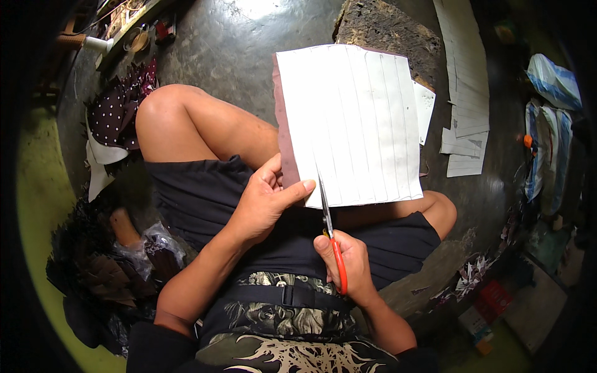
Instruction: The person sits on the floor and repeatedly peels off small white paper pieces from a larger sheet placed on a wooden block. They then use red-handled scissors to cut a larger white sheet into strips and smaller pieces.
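A white sheet (360, 124) ruled with long pencil lines lies over a brownish-maroon piece of material (287, 149), which shows along its left edge. My left hand (268, 198) pinches the sheet's lower left corner, thumb on top and fingers underneath. In my right hand (352, 258) is a pair of scissors (340, 264) with red handles. Their blades point away from me, and one lies over the sheet's lower edge near a drawn line; the other blade is mostly hidden beneath the sheet.
Beyond the sheet sits a rough dark wooden block (388, 31). Long lined white strips (466, 93) lie on the floor at right. Polka-dot material (115, 109) is heaped at left, near a clear plastic bag (152, 248). Scraps (474, 273) and a red box (494, 300) lie at lower right.
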`<state>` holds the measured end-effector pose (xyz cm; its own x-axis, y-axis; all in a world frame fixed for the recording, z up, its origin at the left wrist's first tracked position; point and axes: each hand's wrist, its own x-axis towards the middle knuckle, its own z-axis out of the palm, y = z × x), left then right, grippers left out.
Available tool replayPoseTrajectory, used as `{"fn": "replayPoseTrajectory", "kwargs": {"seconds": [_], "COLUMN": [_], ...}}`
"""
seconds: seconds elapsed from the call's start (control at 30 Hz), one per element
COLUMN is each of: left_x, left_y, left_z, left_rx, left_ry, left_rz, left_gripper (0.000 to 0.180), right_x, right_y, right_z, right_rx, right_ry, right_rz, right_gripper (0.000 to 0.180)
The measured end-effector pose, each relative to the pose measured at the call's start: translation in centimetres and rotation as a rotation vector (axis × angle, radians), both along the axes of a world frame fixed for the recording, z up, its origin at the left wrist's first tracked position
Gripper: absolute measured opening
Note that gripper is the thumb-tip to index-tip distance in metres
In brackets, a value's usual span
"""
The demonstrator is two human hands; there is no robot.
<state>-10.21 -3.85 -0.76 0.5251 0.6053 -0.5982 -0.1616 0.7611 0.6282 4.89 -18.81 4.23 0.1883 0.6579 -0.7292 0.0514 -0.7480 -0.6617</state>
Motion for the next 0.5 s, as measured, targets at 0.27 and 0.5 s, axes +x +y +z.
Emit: {"fn": "replayPoseTrajectory", "kwargs": {"seconds": [0.27,0.5], "left_x": [1.0,0.3], "left_y": [0.9,1.4], "left_z": [0.2,-0.1], "left_rx": [-0.013,0.028], "left_ry": [0.025,-0.001], "left_rz": [0.132,0.084], "left_gripper": [0.046,0.05], "right_x": [-0.2,-0.1], "right_y": [0.0,1.6], "right_z": [0.0,-0.7], "right_rx": [0.002,0.019], "right_ry": [-0.012,0.047], "right_rz": [-0.011,-0.016], "right_gripper": [0.064,0.063]}}
